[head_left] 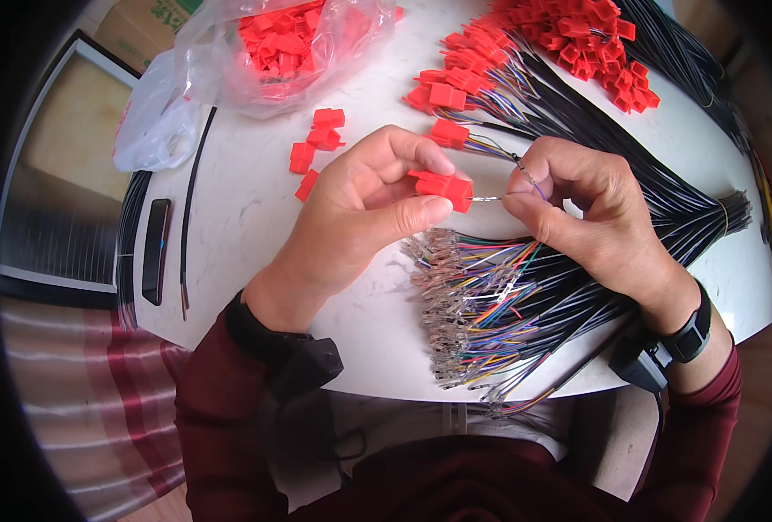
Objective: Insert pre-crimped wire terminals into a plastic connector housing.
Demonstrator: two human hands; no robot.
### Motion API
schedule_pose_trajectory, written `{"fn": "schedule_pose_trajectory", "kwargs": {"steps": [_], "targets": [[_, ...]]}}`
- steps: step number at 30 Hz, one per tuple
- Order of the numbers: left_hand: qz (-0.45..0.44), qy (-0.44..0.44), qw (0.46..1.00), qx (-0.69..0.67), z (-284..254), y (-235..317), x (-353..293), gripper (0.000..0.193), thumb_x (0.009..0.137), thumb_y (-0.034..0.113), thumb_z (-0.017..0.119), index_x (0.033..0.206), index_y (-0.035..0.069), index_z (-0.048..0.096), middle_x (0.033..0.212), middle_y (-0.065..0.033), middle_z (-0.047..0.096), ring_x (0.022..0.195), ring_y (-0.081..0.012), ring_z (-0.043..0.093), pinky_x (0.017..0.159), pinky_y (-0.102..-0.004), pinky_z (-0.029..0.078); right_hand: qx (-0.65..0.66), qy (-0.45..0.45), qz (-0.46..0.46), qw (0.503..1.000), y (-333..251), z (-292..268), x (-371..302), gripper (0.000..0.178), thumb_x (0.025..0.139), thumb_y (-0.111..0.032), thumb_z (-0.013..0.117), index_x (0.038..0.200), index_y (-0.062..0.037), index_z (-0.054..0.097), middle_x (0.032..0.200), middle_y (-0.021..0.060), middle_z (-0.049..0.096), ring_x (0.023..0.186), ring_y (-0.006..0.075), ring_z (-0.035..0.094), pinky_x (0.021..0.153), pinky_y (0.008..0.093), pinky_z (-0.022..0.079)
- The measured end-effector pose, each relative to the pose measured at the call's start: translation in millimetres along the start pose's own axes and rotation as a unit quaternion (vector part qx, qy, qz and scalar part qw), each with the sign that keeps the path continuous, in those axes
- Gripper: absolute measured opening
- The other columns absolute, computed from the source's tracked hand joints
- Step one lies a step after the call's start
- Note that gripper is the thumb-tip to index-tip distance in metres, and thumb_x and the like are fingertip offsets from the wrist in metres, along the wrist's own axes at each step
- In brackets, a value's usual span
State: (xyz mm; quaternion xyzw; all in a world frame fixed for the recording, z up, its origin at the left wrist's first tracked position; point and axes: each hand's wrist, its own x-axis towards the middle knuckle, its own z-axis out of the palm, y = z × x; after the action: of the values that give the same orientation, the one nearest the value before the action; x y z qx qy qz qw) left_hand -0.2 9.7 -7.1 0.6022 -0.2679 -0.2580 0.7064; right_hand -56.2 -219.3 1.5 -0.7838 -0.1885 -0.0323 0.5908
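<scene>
Hands pinching plug and wire over white table [255, 209].

Head view: left hand [360, 204] closed on red plug [443, 187] between thumb and fingers; right hand [582, 204] pinching thin wire [489, 198], metal tip just at plug's face. Below, bundle of coloured wires [490, 304] fanned on table. Beyond, wired red plugs [525, 52], loose plugs [316, 143], clear bag of plugs [290, 43]; dark phone [155, 250] at left.

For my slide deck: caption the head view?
Left hand holds red connector; right hand feeds a wire terminal in.
</scene>
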Motion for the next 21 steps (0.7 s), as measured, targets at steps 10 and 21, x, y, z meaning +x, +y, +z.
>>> {"fn": "schedule_pose_trajectory", "kwargs": {"steps": [10, 21], "targets": [[0.049, 0.018, 0.994, 0.093, 10.1, -2.8, -0.2, 0.027, 0.086, 0.000, 0.064, 0.109, 0.001, 0.051, 0.106, -0.0088, 0.061, 0.100, -0.0157, 0.060, 0.087, -0.0279, 0.048, -0.052, 0.003, -0.012, 0.999, -2.2, 2.1, -2.1, 0.010, 0.086, -0.004, 0.062, 0.078, -0.0023, 0.056, 0.062, -0.0050, 0.045, 0.057, 0.0012, 0.039, 0.049, 0.0204, 0.033], [0.010, 0.001, 0.999, 0.043, 6.6, -2.2, -0.3, 0.024, 0.087, 0.001, 0.063, 0.108, 0.001, 0.052, 0.107, -0.0079, 0.060, 0.099, -0.0148, 0.060, 0.085, -0.0269, 0.048, -0.054, -0.011, -0.042, 0.998, 1.3, 2.3, -2.4, 0.008, 0.086, -0.005, 0.063, 0.082, 0.0004, 0.059, 0.064, -0.0011, 0.046, 0.057, 0.0029, 0.038, 0.048, 0.0222, 0.033]]}}
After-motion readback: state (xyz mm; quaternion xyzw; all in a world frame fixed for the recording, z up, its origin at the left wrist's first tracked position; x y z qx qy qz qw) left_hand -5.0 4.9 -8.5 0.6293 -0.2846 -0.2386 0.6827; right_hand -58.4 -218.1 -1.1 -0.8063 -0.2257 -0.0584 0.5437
